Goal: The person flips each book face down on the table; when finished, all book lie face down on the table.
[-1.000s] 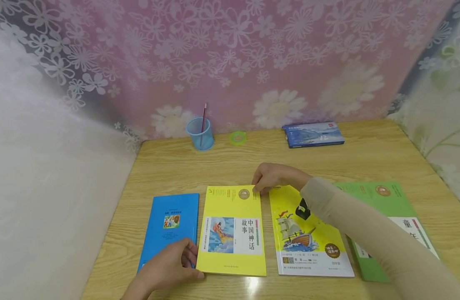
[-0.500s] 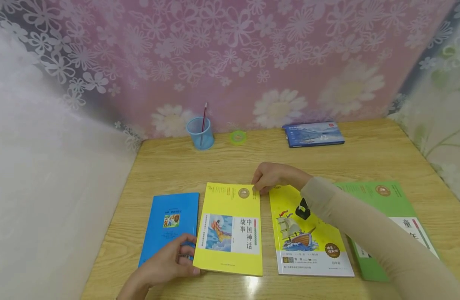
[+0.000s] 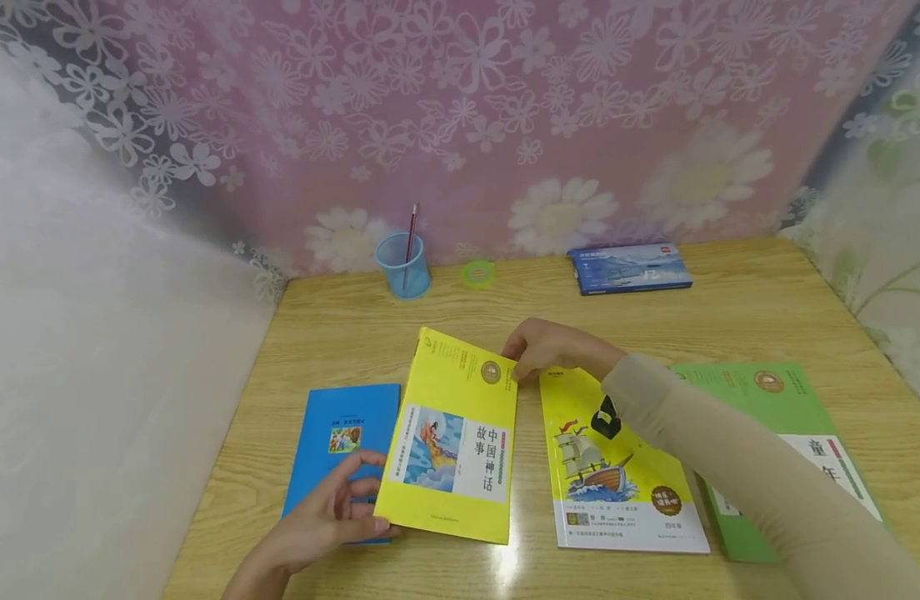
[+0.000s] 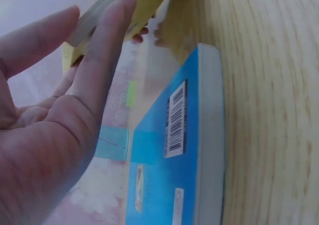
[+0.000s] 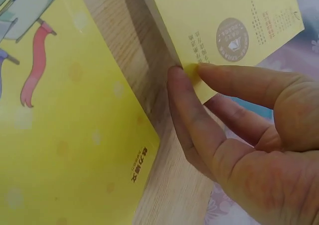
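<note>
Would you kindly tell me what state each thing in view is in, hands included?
Chinese mythology book: closed, raised, tilted
Left hand: pinching its near left corner
Right hand: pinching its far right corner
Blue book: closed, flat, barcode up
Sailing-ship book: closed, flat
Green book: closed, flat, partly hidden
Mesh cup: upright
Pencil: leaning inside the cup
Blue box: lying flat
Yellow-green ring: lying flat

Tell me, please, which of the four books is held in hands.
The yellow book between the blue book and the yellow ship book. The left hand and right hand hold it; those two and the green book lie flat.
</note>
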